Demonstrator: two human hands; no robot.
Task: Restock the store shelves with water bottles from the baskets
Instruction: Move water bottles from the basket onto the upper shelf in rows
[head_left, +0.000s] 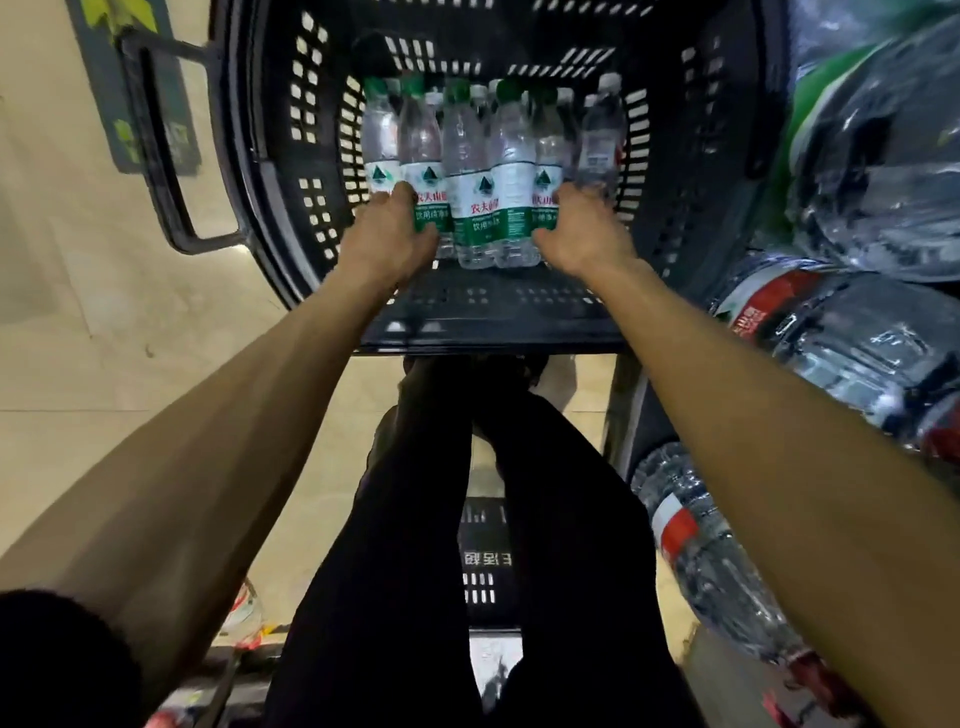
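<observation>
Two bare forearms run up from the lower corners of the frame, past dark trouser legs, with a second basket (485, 566) low at centre. Higher up, the left grip (395, 234) and right grip (584, 234) hold a bunch of bottles (475, 197) from its two sides. The fingers curl round the outer ones and the thumbs sit at the front. Squeezing the bunch together looks meant to lift several at once rather than one by one.

The bottles are inside the black basket (291, 171) at upper centre, caps toward the top of the frame. Five green-label bottles show in the front row between the grips. More caps crowd behind, too packed to count. One odd bottle (602, 140) with a white cap sits just beyond the right grip, seemingly not held. One handle (166, 156) juts out at upper left. Along the right edge lie wrapped big bottles (831, 343), at least two with red labels.
</observation>
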